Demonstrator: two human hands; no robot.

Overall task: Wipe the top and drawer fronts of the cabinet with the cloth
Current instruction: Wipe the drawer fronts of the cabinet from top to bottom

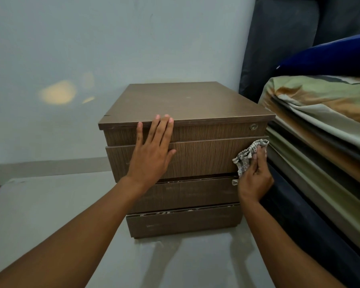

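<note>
1. Head view: the left hand (152,150) lies flat and released, bracing the cabinet (185,146) across its upper drawer fronts.
2. The right hand (255,175) grips the cloth (247,155), pressed against the second drawer front's right edge.
3. Risk: the lower drawers below both hands sit slightly ajar; wiping pressure may shift them or snag the cloth.
</note>
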